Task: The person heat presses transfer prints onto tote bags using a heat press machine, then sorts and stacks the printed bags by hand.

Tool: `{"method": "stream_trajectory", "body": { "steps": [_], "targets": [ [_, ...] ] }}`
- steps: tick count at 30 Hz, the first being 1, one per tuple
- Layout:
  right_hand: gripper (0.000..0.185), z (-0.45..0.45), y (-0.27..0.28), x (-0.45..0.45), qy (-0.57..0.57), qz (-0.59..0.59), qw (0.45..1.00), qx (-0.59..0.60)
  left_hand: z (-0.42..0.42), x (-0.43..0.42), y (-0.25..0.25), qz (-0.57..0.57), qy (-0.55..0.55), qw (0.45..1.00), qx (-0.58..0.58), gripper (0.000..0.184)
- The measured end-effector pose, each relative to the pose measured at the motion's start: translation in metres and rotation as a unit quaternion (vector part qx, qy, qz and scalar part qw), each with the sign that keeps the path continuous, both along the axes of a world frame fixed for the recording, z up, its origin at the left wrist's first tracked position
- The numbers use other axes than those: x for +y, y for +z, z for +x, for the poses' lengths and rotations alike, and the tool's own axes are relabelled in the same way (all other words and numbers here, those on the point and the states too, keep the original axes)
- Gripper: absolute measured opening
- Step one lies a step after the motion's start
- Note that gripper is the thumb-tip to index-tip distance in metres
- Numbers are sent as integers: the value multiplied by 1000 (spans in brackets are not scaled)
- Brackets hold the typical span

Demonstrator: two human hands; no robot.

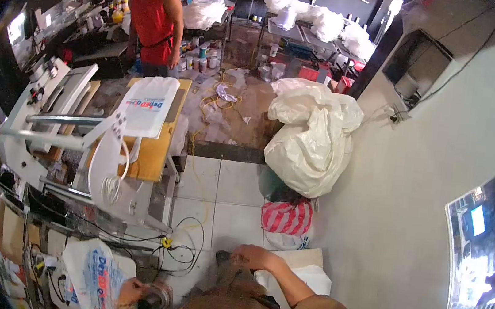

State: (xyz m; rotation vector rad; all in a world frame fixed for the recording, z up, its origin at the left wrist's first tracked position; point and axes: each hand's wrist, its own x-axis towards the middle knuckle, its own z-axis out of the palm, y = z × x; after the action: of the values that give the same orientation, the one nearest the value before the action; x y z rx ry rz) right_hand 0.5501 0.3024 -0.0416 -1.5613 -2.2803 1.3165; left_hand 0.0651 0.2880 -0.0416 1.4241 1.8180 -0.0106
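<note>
My left hand (pixel 132 291) is low in the view, at the right edge of a white plastic bag (pixel 95 278) with blue and red print. Its fingers look bent together, and what they hold, if anything, is unclear. Just right of it is a blurred grey round thing (pixel 158 299). My right hand (pixel 252 257) rests by my dark-clothed knee (pixel 227 263), its fingers bent and partly hidden. Beside my right forearm stands an open box or sack with white sheets (pixel 300 278).
A heat press-like machine (pixel 58 137) stands left, with a printed bag (pixel 149 105) on its wooden board (pixel 158 153). Cables (pixel 189 255) lie on the tiles. A large white sack (pixel 314 141) and a red-striped bag (pixel 286 218) sit by the wall. A person in red (pixel 153 19) stands behind.
</note>
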Motion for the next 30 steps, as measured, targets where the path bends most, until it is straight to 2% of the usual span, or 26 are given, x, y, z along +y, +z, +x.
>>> {"method": "stream_trajectory", "body": {
  "steps": [2,3,4,5,8,9,10,12,14,15,16,17,18,20,21,23,24,26,27,29,30],
  "targets": [
    [30,34,5,37,-22,-49,999,-6,17,32,-100,-92,-114,989,7,39],
    [30,48,9,47,-25,-53,998,-9,47,50,-90,-102,-174,979,8,39],
    [30,62,16,57,-31,9,999,-6,94,74,-69,-110,-233,966,6,41],
    [30,74,23,65,-35,72,997,-4,130,92,-59,-89,-242,966,-21,40],
    [32,90,31,89,-50,39,998,-10,214,148,-45,-45,-283,952,-104,38],
    [32,92,27,95,-55,35,998,-10,238,168,-43,-19,-338,937,-87,39],
    [32,94,21,99,-48,47,998,9,259,187,-45,8,-392,917,-69,40],
    [33,97,12,103,-48,55,997,27,291,224,-73,-9,-439,895,-76,45],
    [32,101,9,98,-93,124,985,80,326,260,-93,-26,-483,871,-83,51],
    [32,111,-16,100,-104,117,985,77,355,297,-102,-103,-561,820,-52,51],
    [30,120,-51,84,-187,30,973,132,373,319,-109,-173,-628,759,-18,51],
    [28,135,-70,87,-267,-52,944,184,390,339,-121,-195,-650,734,-23,51],
    [28,147,-51,107,-274,-45,944,181,403,354,-135,-196,-657,727,-37,50],
    [25,163,16,155,-311,21,945,100,427,386,-163,-208,-673,707,-55,50],
    [25,183,19,175,-322,26,942,95,438,404,-174,-215,-679,700,-60,49],
    [23,218,28,206,-432,66,899,36,459,440,-195,-234,-690,682,-66,49],
    [23,232,28,216,-447,65,892,32,467,457,-203,-243,-695,673,-69,48],
    [24,270,16,236,-589,149,792,-68,483,490,-212,-255,-702,660,-74,47],
    [24,285,14,247,-599,148,783,-71,488,505,-216,-263,-704,656,-76,47],
    [25,306,7,263,-634,114,735,-213,496,531,-224,-275,-708,646,-77,46],
    [25,311,4,269,-641,108,729,-214,499,541,-227,-283,-708,642,-78,46]
  ]
}}
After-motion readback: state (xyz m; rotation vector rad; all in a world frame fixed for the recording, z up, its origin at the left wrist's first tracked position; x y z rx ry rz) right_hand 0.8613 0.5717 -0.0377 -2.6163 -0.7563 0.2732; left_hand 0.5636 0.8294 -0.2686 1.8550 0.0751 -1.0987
